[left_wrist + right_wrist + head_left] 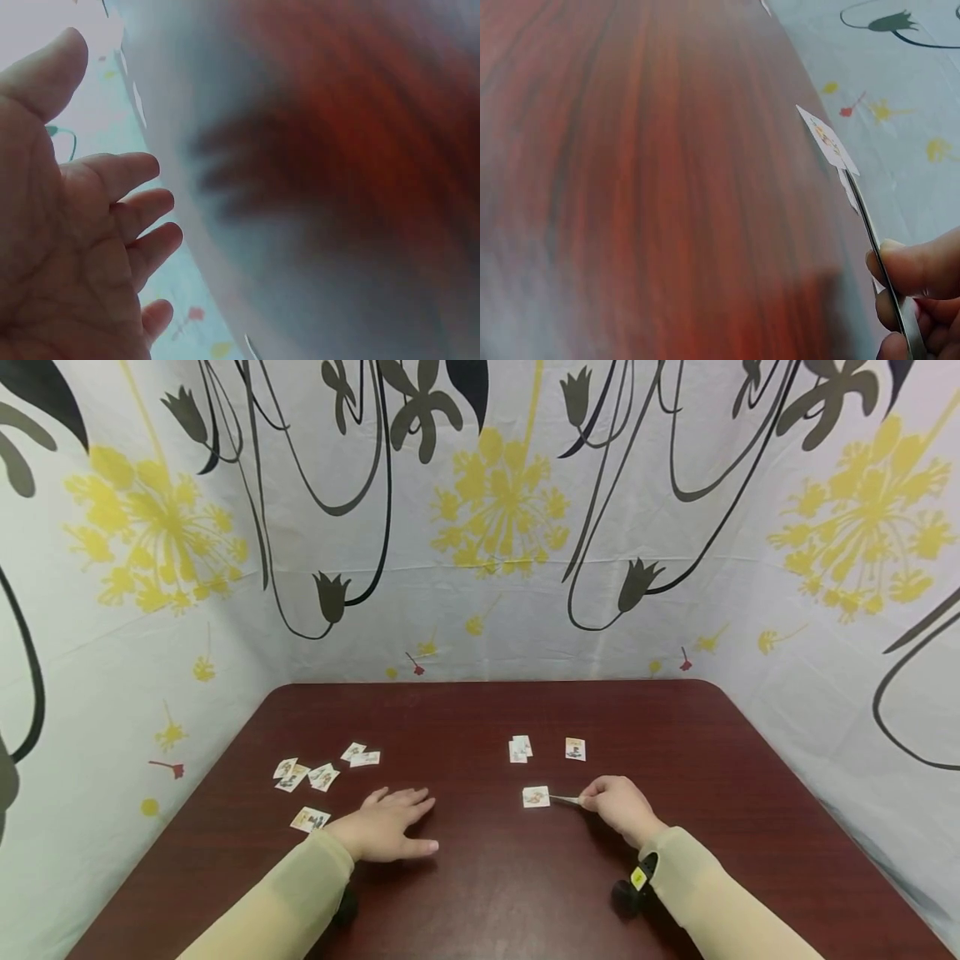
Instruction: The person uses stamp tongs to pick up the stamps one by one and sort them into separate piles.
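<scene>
Between thumb and fingers, my right hand [618,804] pinches a pair of slim metal tweezers [870,232]. Their tips meet the edge of a small white picture card [536,797], which stands tilted off the tabletop in the right wrist view. My left hand [390,827] spreads its fingers palm down over the table and holds nothing. Beside the left wrist lies another picture card [309,819], partly covered by the sleeve. Whether the left palm touches the wood I cannot tell.
Several small cards [324,777] lie scattered, some overlapping, at the left of the dark red table [480,893]. Behind the tweezers are a small overlapping group of cards [519,749] and a single card [575,749]. Patterned white cloth [480,610] surrounds the table's back and sides.
</scene>
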`<state>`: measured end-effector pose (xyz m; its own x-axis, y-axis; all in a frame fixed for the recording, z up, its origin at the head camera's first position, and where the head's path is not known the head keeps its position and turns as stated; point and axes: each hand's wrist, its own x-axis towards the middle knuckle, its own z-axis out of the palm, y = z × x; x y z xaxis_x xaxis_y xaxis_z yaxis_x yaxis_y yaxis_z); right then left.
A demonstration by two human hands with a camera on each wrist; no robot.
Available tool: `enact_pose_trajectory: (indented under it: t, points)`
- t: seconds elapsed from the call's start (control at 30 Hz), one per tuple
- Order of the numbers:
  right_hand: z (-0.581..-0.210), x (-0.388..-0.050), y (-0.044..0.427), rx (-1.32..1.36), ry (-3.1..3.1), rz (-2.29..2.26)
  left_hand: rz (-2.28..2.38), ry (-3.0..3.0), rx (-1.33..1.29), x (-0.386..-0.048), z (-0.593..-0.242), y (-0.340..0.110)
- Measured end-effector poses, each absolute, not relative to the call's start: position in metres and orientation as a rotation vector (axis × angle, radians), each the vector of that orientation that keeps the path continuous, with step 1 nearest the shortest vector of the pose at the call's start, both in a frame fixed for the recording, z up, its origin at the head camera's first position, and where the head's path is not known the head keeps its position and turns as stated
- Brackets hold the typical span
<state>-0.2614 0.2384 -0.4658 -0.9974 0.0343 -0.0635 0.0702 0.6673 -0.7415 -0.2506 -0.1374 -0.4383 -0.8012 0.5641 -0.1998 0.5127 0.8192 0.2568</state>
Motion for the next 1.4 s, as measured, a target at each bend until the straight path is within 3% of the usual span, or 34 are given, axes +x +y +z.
enact_pose_trajectory:
  t: [0.8, 1.07, 1.4]
  points:
    - [-0.463, -0.263, 0.296, 0.124, 2.798, -1.342, 0.260, 2.813, 0.419, -0.306, -0.437, -0.179]
    - [-0.462, -0.266, 0.309, 0.157, 2.810, -1.348, 0.301, 2.772, 0.377, -0.308, -0.438, -0.179]
    - [-0.462, -0.273, 0.332, 0.216, 2.817, -1.347, 0.266, 2.766, 0.525, -0.292, -0.440, -0.168]
